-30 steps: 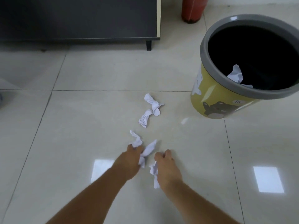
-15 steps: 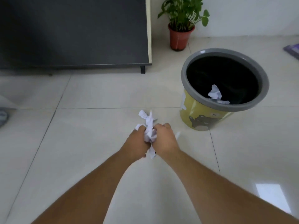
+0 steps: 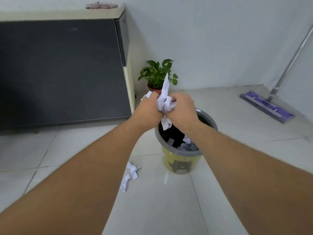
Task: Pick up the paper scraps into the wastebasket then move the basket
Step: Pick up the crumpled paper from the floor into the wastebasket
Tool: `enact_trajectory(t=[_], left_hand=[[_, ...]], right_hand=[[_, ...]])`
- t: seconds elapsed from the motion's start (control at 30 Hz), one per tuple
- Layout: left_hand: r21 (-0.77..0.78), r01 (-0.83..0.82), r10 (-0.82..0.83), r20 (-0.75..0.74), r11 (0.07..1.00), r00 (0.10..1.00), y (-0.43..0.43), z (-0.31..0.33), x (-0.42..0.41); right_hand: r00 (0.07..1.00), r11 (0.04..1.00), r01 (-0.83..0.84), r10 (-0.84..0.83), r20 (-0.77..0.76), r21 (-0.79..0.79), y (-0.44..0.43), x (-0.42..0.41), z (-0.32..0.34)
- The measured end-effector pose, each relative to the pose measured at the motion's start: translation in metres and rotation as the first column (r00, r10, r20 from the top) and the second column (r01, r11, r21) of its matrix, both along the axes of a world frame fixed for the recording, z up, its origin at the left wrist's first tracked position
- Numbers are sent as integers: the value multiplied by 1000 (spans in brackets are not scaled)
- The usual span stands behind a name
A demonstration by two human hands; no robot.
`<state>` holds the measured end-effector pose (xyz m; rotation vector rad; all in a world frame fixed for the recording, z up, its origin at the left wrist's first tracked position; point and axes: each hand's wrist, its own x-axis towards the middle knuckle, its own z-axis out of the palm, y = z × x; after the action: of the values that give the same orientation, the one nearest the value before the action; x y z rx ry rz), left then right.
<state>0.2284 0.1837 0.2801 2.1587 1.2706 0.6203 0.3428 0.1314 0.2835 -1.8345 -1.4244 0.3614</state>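
Both hands hold one bunch of crumpled white paper scraps (image 3: 165,100) above the wastebasket. My left hand (image 3: 149,109) grips the bunch from the left, my right hand (image 3: 182,109) from the right, pressed together. The wastebasket (image 3: 180,164) is yellow with a grey rim and a dark inside, and stands on the floor right below my hands. A few scraps (image 3: 188,145) lie inside it. One twisted white scrap (image 3: 130,174) lies on the floor tiles just left of the basket.
A dark cabinet (image 3: 59,73) with a cream top stands at the left against the wall. A potted green plant (image 3: 156,76) sits behind the basket. A purple flat mop (image 3: 266,106) leans at the right, its head on the floor.
Both hands gathered scraps from the floor, came together, and rose with the bunch from floor level to above the basket. The view tilted upward.
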Motion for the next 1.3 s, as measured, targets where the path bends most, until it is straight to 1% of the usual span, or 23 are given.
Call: enact_trajectory(t=[0.2,0.33,0.47,0.53,0.57,0.6,0.63,0.67,0.7,0.73,0.77,0.8,0.87,0.93,1.0,1.03,1.1,1.17,1.23,1.3], left_hand=[[13,81,-81,35,997,996,-4,15,60],[44,101,-103,31,994,994,-3,12,78],[54,115,-119,72,992,990,-1,0,88],[86,91,-97,67,992,993,2,-12,93],[92,76,-79,26,993,997,3,-20,95],[83,68,-63,-62,994,996,4,-30,97],[45,67,-57,-190,997,980,6,-41,99],[-34,76,-83,-312,997,946,7,-52,99],[-134,97,-143,-399,986,906,7,-60,98],[-217,127,-214,-446,968,869,7,-66,97],[-260,161,-268,-460,952,847,7,-70,95],[-273,186,-297,-454,944,840,8,-73,93],[-254,199,-288,-391,947,874,10,-76,87],[-185,149,-201,-304,971,931,15,-71,72],[-118,54,-82,-242,992,967,24,-71,43],[-107,-8,-18,-237,994,971,30,-73,22],[-129,-141,98,-295,982,950,38,-85,-26],[-155,-232,153,-404,960,902,36,-105,-71],[-173,-280,160,-499,944,851,27,-133,-106],[-202,-290,122,-586,935,801,13,-162,-131]], right_hand=[[993,993,113,-112,-37,20,-17,52,25],[991,990,135,-134,-16,48,-20,69,22],[987,986,156,-157,12,51,-17,80,10],[985,986,169,-169,25,10,-14,84,1],[984,984,174,-173,39,-45,-13,86,-3],[984,977,175,-170,51,-122,-11,87,-9],[986,960,168,-159,59,-226,-10,88,-16],[987,927,159,-138,84,-341,-10,90,-24],[986,886,151,-106,126,-439,-11,91,-31],[986,862,142,-79,147,-487,-11,91,-38],[989,859,124,-68,130,-496,-13,91,-43],[993,863,108,-65,103,-493,-15,90,-48],[991,869,106,-50,128,-484,-19,87,-54],[986,886,128,-66,152,-446,-19,83,-57],[991,917,129,-102,91,-377,-17,72,-61],[993,934,117,-105,54,-337,-14,64,-64],[997,965,73,-71,17,-253,-8,39,-74],[1000,986,2,1,19,-164,-1,4,-88],[995,988,-96,97,2,-119,5,-34,-109],[980,970,-197,198,-2,-143,6,-65,-136]])
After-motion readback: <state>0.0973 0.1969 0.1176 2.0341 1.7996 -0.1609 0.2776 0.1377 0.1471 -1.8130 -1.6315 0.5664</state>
